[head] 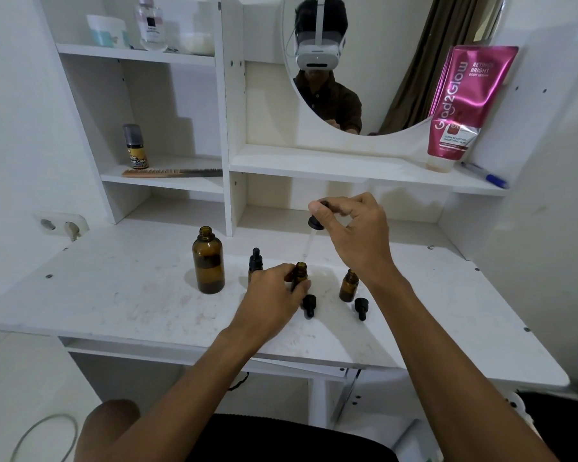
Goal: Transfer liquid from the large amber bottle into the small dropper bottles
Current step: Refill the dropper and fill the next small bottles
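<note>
Pinching dropper with right hand, aiming it toward 7 o'clock at small dropper bottle, gripping that with left hand.

The scuffed white desk carries a large brown bottle standing uncapped, a small capped bottle, a small open bottle, and a black dropper cap and a second cap lying on their sides.

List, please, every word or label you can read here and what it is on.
"Glad2Glow": pink tube.
"RETINO BRIGHT BODY SERUM": same tube, top; first word's end hidden.
"GLOW BOOSTING": same tube, lower panel; smaller print unreadable.
Clear bottle, top shelf: label blurred.
Black-and-gold bottle: label blurred.
</note>
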